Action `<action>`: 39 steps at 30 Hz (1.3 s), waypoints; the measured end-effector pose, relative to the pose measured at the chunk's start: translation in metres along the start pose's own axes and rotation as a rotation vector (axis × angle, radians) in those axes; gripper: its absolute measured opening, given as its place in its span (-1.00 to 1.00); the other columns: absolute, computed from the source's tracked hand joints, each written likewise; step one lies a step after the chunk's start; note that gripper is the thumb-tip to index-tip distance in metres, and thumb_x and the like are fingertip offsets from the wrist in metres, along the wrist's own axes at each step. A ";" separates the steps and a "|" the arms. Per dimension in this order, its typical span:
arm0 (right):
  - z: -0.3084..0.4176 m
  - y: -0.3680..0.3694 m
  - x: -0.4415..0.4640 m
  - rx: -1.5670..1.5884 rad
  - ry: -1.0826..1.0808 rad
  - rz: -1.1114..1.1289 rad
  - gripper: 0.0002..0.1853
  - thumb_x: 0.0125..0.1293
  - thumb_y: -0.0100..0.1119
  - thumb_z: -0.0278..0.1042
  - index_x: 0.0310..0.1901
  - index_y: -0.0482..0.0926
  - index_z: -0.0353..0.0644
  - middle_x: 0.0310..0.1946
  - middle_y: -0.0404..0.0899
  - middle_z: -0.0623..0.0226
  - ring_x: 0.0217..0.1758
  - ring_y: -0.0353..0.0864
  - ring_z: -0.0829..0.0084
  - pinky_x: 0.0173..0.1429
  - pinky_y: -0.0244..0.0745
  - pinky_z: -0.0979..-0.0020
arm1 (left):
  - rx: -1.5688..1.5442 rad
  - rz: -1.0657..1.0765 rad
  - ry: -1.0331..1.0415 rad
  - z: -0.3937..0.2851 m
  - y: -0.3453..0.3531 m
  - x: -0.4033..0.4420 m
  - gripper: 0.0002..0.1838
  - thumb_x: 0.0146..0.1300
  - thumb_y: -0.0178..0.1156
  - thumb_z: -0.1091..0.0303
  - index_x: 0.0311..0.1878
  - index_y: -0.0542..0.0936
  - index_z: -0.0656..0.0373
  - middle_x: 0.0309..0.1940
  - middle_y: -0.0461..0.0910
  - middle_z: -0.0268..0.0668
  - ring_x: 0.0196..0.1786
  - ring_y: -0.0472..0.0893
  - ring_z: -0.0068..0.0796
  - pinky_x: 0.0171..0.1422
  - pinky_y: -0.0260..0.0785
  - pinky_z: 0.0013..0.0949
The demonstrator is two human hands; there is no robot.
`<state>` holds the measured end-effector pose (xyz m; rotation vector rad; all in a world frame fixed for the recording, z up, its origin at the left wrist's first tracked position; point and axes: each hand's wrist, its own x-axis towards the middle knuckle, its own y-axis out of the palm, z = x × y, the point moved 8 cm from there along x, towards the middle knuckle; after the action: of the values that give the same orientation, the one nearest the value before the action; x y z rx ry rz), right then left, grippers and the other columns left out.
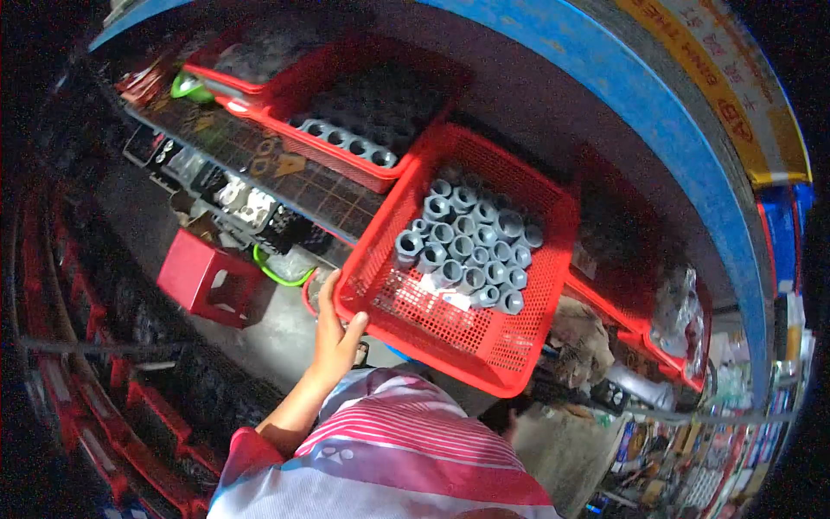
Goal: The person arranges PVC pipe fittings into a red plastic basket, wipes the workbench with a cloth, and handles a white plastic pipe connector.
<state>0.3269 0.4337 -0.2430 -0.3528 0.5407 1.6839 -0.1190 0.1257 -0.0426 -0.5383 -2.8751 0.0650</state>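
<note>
A red perforated plastic basket (432, 342) is tilted in front of my body, its near edge by my striped shirt. Inside it stand several grey pipe fittings (462, 227), grouped toward the far side, with a small white label (456, 300) among the near ones. My left hand (337, 333) grips the basket's left corner, with the thumb over the rim and the fingers beneath it. My right hand does not show; the basket's right side hides what is below it.
Behind the basket, a shelf (324, 203) holds another red basket (346, 156) with grey fittings. A blue shelf beam (605, 65) arches overhead. A red stool (203, 277) stands at the lower left. To the right are a brown bag (581, 342) and red baskets with plastic bags.
</note>
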 end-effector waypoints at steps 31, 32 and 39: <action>0.300 -0.157 0.190 -1.211 -0.488 -0.471 -0.52 -0.10 0.39 -0.12 -0.36 0.55 -0.47 -0.31 0.60 0.09 -0.26 0.51 0.26 -0.06 0.36 0.27 | -0.185 -0.262 0.104 -0.003 -0.034 -0.054 -0.36 0.26 -0.02 0.03 0.27 0.11 0.23 -0.03 0.42 -0.09 -0.06 0.47 -0.32 0.11 0.24 -0.28; 0.297 -0.144 0.181 -1.211 -0.489 -0.465 -0.52 -0.10 0.39 -0.12 -0.36 0.55 -0.47 -0.31 0.60 0.09 -0.26 0.51 0.26 -0.06 0.36 0.27 | -0.178 -0.252 0.105 -0.004 -0.032 -0.054 -0.37 0.27 -0.03 0.02 0.26 0.12 0.23 -0.03 0.42 -0.09 -0.05 0.46 -0.31 0.11 0.24 -0.28; 0.291 -0.162 0.211 -1.225 -0.555 -0.508 -0.37 -0.16 0.36 0.13 -0.24 0.61 -0.34 -0.31 0.63 0.17 -0.23 0.58 0.33 -0.08 0.41 0.33 | -0.147 -0.269 0.127 -0.007 -0.032 -0.055 -0.40 0.28 -0.06 0.03 0.24 0.16 0.24 -0.03 0.41 -0.06 -0.05 0.45 -0.29 0.10 0.24 -0.26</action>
<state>0.4667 0.7852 -0.1315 -0.7662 -0.9865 1.3337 -0.0788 0.0761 -0.0440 -0.1680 -2.8123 -0.2165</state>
